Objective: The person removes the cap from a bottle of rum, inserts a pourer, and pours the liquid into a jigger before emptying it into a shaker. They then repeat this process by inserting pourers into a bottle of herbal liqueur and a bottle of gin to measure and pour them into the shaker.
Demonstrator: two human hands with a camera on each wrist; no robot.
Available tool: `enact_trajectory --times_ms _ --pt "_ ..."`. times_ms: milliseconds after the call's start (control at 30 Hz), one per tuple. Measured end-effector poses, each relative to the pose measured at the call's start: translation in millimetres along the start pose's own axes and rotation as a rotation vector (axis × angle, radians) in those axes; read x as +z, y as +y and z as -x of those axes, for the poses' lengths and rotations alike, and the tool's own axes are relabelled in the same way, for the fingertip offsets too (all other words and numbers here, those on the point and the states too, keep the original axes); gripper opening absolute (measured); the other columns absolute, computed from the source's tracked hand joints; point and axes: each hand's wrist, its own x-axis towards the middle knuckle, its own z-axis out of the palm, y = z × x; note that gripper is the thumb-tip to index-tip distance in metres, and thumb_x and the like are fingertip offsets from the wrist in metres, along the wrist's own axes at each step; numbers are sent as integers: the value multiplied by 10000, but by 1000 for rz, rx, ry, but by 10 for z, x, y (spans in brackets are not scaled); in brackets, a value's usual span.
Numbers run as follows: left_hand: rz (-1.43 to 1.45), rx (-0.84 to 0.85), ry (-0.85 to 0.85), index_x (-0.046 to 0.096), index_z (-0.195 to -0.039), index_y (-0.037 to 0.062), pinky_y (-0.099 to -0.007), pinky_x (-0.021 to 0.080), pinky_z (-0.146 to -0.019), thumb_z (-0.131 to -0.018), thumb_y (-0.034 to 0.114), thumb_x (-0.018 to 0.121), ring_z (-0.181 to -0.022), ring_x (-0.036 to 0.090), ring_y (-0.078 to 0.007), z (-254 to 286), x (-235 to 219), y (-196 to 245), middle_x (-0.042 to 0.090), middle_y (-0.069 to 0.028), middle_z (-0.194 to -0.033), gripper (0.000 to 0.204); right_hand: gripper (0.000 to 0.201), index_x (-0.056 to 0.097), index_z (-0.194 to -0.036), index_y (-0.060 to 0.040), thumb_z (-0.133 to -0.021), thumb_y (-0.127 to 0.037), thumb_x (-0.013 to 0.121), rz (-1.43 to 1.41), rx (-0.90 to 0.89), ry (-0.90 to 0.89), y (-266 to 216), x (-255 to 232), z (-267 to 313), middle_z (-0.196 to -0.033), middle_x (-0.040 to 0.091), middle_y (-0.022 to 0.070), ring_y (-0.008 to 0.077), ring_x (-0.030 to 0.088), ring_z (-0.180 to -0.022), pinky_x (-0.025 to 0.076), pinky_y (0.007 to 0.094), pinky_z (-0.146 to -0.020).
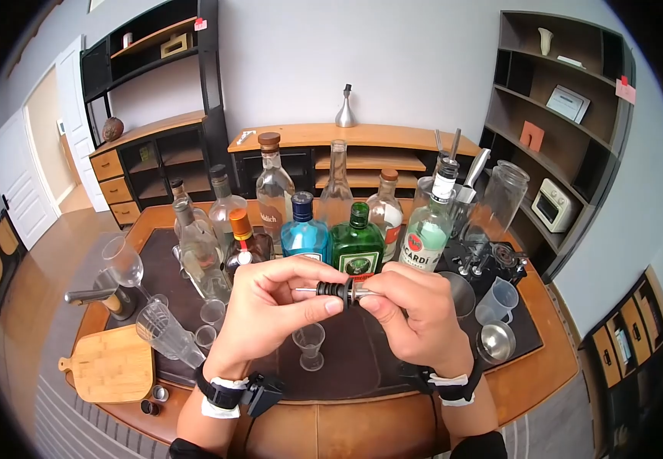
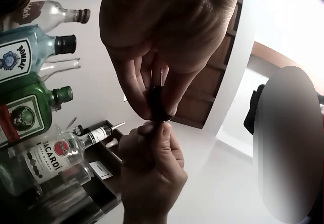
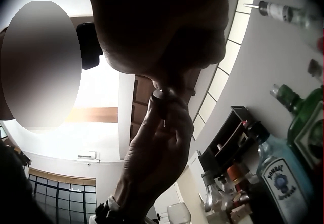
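Note:
Both hands meet over the near side of the table around a bottle pour spout [image 1: 333, 289] with a black ribbed stopper and a metal tube. My left hand [image 1: 266, 310] pinches the ribbed stopper between thumb and fingers, and a thin metal end sticks out toward the palm. From the other side, my right hand [image 1: 423, 314] pinches the metal tube, its fingertips close to the stopper's wide collar. In the left wrist view the dark stopper [image 2: 159, 102] hangs between the fingertips. Behind the hands stand a green bottle [image 1: 358, 241] and a blue bottle [image 1: 305, 229].
A Bacardi bottle [image 1: 427, 229] with a pourer stands right of the green one; several more bottles are at left. A small stemmed glass [image 1: 310, 344] is below the hands. A cutting board [image 1: 109, 363] lies at left, a measuring jug [image 1: 497, 301] and metal cup [image 1: 496, 340] at right.

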Motion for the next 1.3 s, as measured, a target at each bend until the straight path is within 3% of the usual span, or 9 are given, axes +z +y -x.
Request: enact_trajectory --times_ms 333,433,467,567,600,700,833,1167,1300 --pt "-577 534 23 773 -1054 -31 -328 615 -843 -807 -47 838 -961 754 -208 0 122 93 776 -148 -1033 256 55 660 -948 5 -938 -14 711 -87 58 142 -101 90 45 -734 606 91 200 581 -574 430 325 -521" --pt "-247 235 134 735 -1135 -47 -314 620 -835 -870 -46 802 -946 746 -177 48 188 19 762 -124 -1046 273 81 660 -1003 4 -945 -22 711 -145 115 254 -105 211 49 -766 609 95 180 593 -606 457 306 -555" --pt "34 73 146 696 -1181 -55 -291 623 -802 -938 -9 756 -904 734 -147 53 230 -43 745 -98 -1042 254 93 659 -1022 2 -948 -26 710 -171 148 298 -107 241 44 -784 609 100 179 598 -623 467 302 -571" --pt "222 -85 135 690 -1166 -44 -275 618 -761 -967 33 737 -839 726 -135 26 225 -118 741 -84 -996 218 164 658 -1069 -5 -922 -24 726 -144 128 313 -48 160 33 -890 617 127 231 640 -761 509 323 -682" --pt "246 -143 143 702 -1129 -32 -269 609 -714 -999 83 709 -787 718 -123 16 213 -99 740 -75 -955 175 205 664 -1059 -23 -876 -31 755 98 -21 222 -20 82 -8 -941 593 116 268 614 -862 499 367 -751" --pt "405 -228 110 712 -1114 -20 -268 606 -693 -1010 113 701 -761 718 -124 -5 35 -123 735 -65 -912 169 242 666 -1056 -34 -837 -58 767 500 -204 -19 -30 -87 -48 -888 556 78 280 565 -848 471 389 -743" --pt "423 -316 81 725 -1096 -17 -250 604 -685 -1012 133 706 -757 719 -129 -15 -21 -133 735 -66 -908 173 202 648 -990 -29 -825 -77 755 566 -235 -70 -40 -34 -37 -816 499 65 263 521 -778 433 388 -696" --pt "-3 -83 107 730 -1128 -62 -271 635 -757 -927 -5 773 -844 747 -150 9 94 -62 752 -116 -1043 213 139 593 -865 -26 -821 5 721 247 -130 63 130 131 38 -756 525 127 332 546 -727 453 430 -671" --pt "-187 75 125 732 -1159 -56 -216 581 -766 -909 -10 795 -857 717 -95 32 109 -74 749 -96 -1072 262 87 608 -901 -2 -885 4 694 120 -51 153 111 233 60 -799 591 152 353 583 -740 478 440 -669"
